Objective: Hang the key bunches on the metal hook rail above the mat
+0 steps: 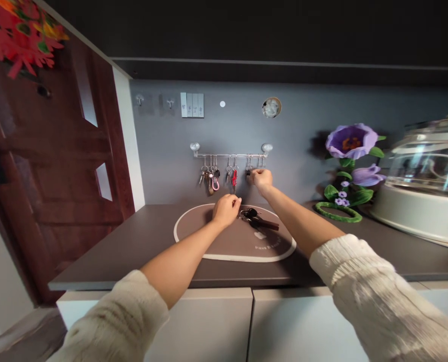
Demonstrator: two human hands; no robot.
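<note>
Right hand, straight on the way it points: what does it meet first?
Probably the dark keys below the rail, right by the right hand; touching or not is unclear. Behind them, the grey wall.

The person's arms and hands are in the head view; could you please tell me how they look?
The left sleeve and right sleeve are thick, loose-looking, cream-coloured knit with a textured surface. The left hand and right hand are ungloved; no watch or bracelet shows.

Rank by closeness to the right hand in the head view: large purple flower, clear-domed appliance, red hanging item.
1. Red hanging item: left of the right hand.
2. Large purple flower: right of the hand.
3. Clear-domed appliance: farther right.
</note>
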